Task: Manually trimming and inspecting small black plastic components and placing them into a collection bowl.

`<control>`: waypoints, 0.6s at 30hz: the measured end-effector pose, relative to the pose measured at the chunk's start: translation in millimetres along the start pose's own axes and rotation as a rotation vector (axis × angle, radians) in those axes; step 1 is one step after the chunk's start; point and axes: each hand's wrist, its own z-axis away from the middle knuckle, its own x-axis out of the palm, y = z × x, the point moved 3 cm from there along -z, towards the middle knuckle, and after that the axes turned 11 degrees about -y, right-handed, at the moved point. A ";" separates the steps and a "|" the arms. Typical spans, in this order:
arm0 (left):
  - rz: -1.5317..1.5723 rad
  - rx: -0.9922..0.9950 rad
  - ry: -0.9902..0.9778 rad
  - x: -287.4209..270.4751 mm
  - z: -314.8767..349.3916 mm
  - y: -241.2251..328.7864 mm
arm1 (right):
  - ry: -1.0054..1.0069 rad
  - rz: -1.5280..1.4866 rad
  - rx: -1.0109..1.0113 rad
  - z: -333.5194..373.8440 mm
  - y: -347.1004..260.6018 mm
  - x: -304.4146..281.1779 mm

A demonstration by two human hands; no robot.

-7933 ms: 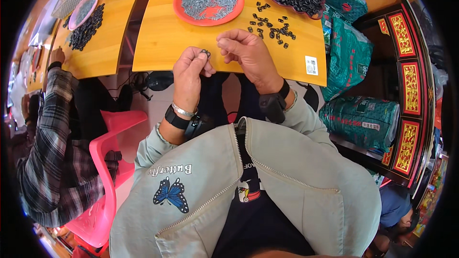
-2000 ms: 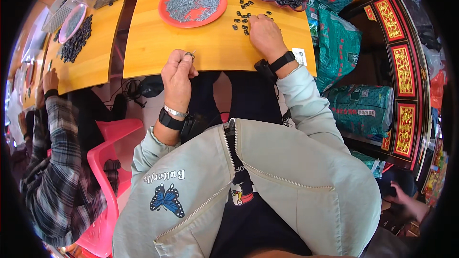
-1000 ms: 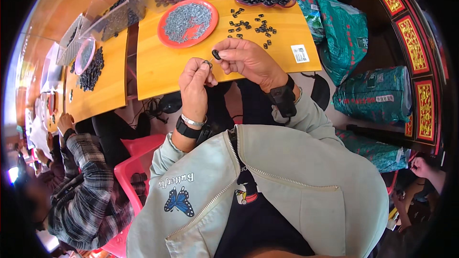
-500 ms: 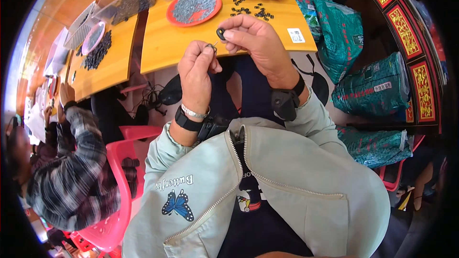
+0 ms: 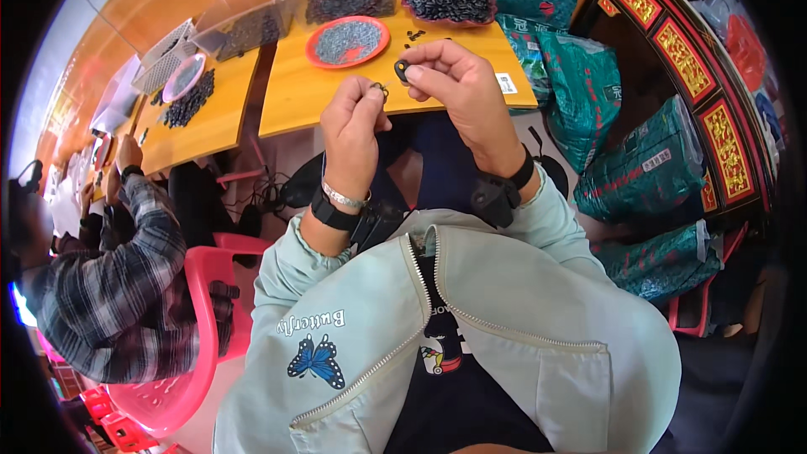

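Note:
Both of my hands are raised over the near edge of the yellow table, close together. My left hand (image 5: 355,128) pinches a small dark part (image 5: 381,87) between thumb and forefinger; its exact kind is too small to make out. Just to the right, my right hand (image 5: 458,88) holds a small black oval piece (image 5: 403,71) with a yellowish spot between thumb and fingertips. The two pieces are a short gap apart. Beyond my hands lies a red-rimmed plate (image 5: 314,57) of small grey metal bits. A dark red dish (image 5: 409,7) heaped with black oval pieces stands behind.
Clear plastic bins (image 5: 286,8) of black parts line the table's back. Green woven sacks (image 5: 588,88) stand at the right beside a carved red-and-gold cabinet (image 5: 685,55). On the left, a person in a plaid shirt (image 5: 126,269) sits on a pink chair (image 5: 206,286) at another table.
The view has tilted, so the table sits lower in it. Both hands still pinch their pieces. My right hand now covers most of the loose black pieces on the table.

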 end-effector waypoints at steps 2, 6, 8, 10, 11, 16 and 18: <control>-0.003 -0.002 -0.003 1.8 -0.7 -1.4 | 0.011 -0.069 0.031 -1.6 0.9 -2.1; -0.010 0.003 0.018 2.8 -2.6 3.9 | 0.005 -0.080 0.050 -2.6 5.8 -2.7; -0.019 0.011 0.031 2.3 -1.3 6.5 | -0.001 -0.085 0.055 -2.0 7.1 0.1; -0.062 -0.012 0.008 1.7 0.3 8.0 | -0.020 -0.074 0.039 -0.7 8.5 4.0; -0.064 -0.009 0.011 0.2 1.2 8.8 | -0.024 -0.074 0.038 -0.6 8.8 5.2; -0.114 -0.013 0.008 -1.5 3.0 8.3 | -0.010 -0.095 0.037 0.3 8.4 5.0; -0.109 -0.005 0.024 -1.9 2.8 6.5 | -0.008 -0.095 0.033 1.0 6.3 5.8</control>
